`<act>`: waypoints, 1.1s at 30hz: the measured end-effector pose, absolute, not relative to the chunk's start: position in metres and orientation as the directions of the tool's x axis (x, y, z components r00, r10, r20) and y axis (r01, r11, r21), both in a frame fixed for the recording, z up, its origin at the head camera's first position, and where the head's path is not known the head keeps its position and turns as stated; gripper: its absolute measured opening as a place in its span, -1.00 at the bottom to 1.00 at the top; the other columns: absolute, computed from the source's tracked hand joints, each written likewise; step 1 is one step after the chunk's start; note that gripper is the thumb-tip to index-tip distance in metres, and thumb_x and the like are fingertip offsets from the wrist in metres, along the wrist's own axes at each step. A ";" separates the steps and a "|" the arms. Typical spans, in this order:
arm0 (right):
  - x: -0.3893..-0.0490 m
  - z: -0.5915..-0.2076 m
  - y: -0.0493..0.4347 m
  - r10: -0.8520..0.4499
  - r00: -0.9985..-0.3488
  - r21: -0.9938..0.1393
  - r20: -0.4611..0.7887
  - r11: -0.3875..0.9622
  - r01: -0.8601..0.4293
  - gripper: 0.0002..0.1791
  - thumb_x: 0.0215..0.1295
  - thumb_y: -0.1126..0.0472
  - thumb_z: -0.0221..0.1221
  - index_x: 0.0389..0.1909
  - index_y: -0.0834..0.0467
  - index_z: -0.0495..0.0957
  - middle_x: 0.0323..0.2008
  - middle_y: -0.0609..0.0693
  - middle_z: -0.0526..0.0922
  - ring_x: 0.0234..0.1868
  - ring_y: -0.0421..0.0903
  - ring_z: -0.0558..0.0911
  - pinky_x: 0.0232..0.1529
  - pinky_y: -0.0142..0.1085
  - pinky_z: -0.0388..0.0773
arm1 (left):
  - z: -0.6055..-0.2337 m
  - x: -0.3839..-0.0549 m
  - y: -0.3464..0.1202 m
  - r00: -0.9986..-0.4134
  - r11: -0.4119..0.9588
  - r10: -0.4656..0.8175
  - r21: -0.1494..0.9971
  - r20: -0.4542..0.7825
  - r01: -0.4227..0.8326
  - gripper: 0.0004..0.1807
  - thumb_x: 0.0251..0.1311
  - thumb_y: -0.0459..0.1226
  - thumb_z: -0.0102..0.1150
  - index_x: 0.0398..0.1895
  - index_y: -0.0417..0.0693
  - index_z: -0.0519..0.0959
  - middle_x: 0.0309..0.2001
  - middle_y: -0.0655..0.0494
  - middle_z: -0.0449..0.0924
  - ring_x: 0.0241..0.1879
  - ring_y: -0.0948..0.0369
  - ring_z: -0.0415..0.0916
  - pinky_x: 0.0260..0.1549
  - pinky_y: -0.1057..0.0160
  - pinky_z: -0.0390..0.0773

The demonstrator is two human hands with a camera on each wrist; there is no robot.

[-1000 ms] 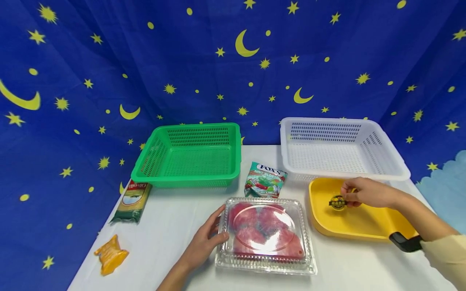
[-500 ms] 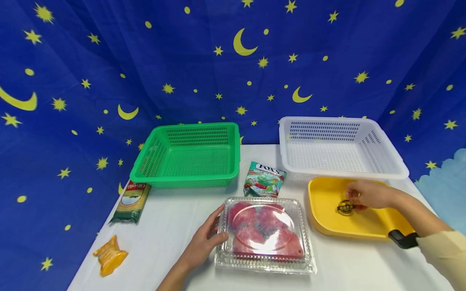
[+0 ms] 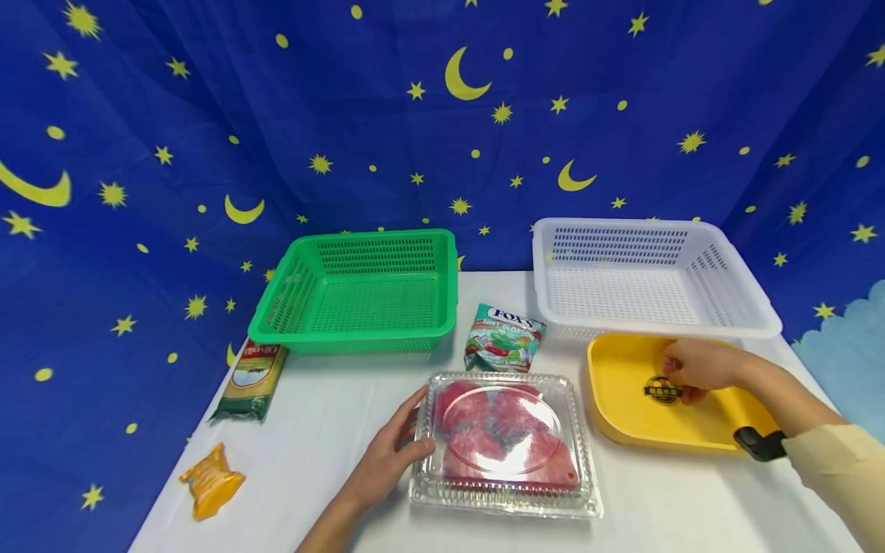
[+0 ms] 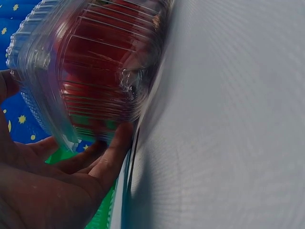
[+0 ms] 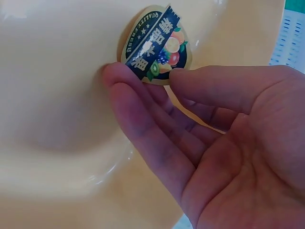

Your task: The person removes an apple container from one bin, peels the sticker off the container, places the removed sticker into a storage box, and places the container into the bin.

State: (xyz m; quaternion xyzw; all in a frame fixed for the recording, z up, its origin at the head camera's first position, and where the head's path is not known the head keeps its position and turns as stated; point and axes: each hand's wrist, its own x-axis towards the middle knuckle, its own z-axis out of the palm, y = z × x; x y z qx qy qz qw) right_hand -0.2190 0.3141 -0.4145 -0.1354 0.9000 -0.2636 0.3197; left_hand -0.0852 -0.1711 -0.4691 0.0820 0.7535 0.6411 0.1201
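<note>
My left hand holds the left side of a clear plastic clamshell box, thumb on the lid's edge. Red contents show through the shut lid. In the left wrist view the fingertips press low on the box's ribbed wall. Over at the right, my right hand reaches into a yellow tray. Between thumb and fingers it pinches a round fruit sticker with a dark banner and printed fruit. The sticker lies close against the tray's inner surface in the right wrist view.
A green basket and a white basket stand at the back. Between them lies a Fox's candy bag. On the left are a green-and-gold pasta packet and a small orange packet.
My right hand has shifted slightly right inside the yellow tray, taking the sticker along. The left hand and the clamshell box stay in place.
</note>
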 end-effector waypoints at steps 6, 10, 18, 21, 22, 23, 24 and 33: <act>-0.219 -0.412 0.311 -0.405 -0.758 -0.529 -0.512 0.844 -0.094 -0.93 0.28 0.40 0.09 -0.36 0.26 0.38 -0.50 0.05 0.46 -0.54 -0.04 0.58 -0.48 -0.21 0.61 | -0.467 -0.085 -0.171 -0.958 0.158 0.277 0.987 -0.072 -0.029 -0.28 0.28 -0.16 0.14 0.48 0.26 0.11 0.39 -0.08 0.20 0.27 -0.08 0.28 0.16 -0.09 0.32; -0.219 -0.411 0.311 -0.394 -0.760 -0.507 -0.517 0.856 -0.100 -0.85 0.28 0.31 0.17 -0.38 0.22 0.37 -0.51 0.04 0.44 -0.54 -0.06 0.56 -0.47 -0.22 0.59 | -0.468 -0.085 -0.171 -0.956 0.145 0.287 0.989 -0.070 -0.029 -0.28 0.29 -0.18 0.14 0.48 0.26 0.11 0.39 -0.08 0.19 0.27 -0.08 0.28 0.16 -0.08 0.32; -0.218 -0.410 0.313 -0.369 -0.767 -0.439 -0.525 0.890 -0.128 -0.75 0.26 0.16 0.24 -0.42 0.19 0.38 -0.60 -0.01 0.47 -0.59 -0.10 0.49 -0.55 -0.31 0.43 | -0.469 -0.086 -0.171 -0.953 0.145 0.293 0.989 -0.077 -0.036 -0.28 0.29 -0.17 0.13 0.48 0.26 0.10 0.40 -0.09 0.18 0.28 -0.09 0.26 0.16 -0.08 0.33; -0.217 -0.409 0.314 -0.370 -0.761 -0.429 -0.532 0.893 -0.133 -0.75 0.28 0.14 0.22 -0.44 0.18 0.40 -0.64 -0.03 0.49 -0.62 -0.12 0.47 -0.57 -0.33 0.39 | -0.468 -0.085 -0.171 -0.953 0.146 0.291 0.989 -0.079 -0.037 -0.28 0.30 -0.16 0.12 0.48 0.27 0.10 0.40 -0.08 0.18 0.29 -0.10 0.26 0.16 -0.08 0.33; -0.217 -0.409 0.313 -0.380 -0.756 -0.433 -0.533 0.890 -0.142 -0.76 0.29 0.14 0.21 -0.44 0.18 0.41 -0.66 -0.04 0.48 -0.63 -0.12 0.46 -0.58 -0.34 0.38 | -0.467 -0.085 -0.171 -0.954 0.146 0.291 0.989 -0.079 -0.037 -0.28 0.30 -0.16 0.13 0.48 0.27 0.10 0.40 -0.09 0.18 0.29 -0.10 0.25 0.15 -0.08 0.33; -0.217 -0.409 0.313 -0.393 -0.750 -0.440 -0.532 0.885 -0.152 -0.78 0.30 0.15 0.20 -0.45 0.18 0.43 -0.67 -0.04 0.48 -0.64 -0.13 0.46 -0.58 -0.35 0.37 | -0.467 -0.085 -0.171 -0.954 0.148 0.290 0.988 -0.079 -0.037 -0.28 0.30 -0.16 0.13 0.48 0.27 0.10 0.40 -0.09 0.18 0.29 -0.10 0.26 0.15 -0.08 0.34; -0.217 -0.409 0.312 -0.405 -0.744 -0.447 -0.532 0.880 -0.160 -0.81 0.30 0.18 0.19 -0.46 0.17 0.46 -0.67 -0.05 0.47 -0.64 -0.15 0.45 -0.58 -0.36 0.37 | -0.467 -0.085 -0.171 -0.953 0.147 0.291 0.988 -0.079 -0.037 -0.28 0.30 -0.16 0.12 0.48 0.27 0.10 0.40 -0.09 0.18 0.29 -0.10 0.25 0.15 -0.08 0.34; -0.218 -0.411 0.309 -0.541 -0.691 -0.582 -0.479 0.785 -0.212 -0.82 0.23 0.43 0.04 -0.25 0.23 0.59 -0.55 -0.03 0.49 -0.57 -0.14 0.44 -0.54 -0.39 0.41 | -0.471 -0.087 -0.172 -0.953 0.157 0.292 0.987 -0.077 -0.031 -0.27 0.29 -0.15 0.13 0.49 0.29 0.08 0.39 -0.06 0.19 0.28 -0.08 0.27 0.16 -0.09 0.33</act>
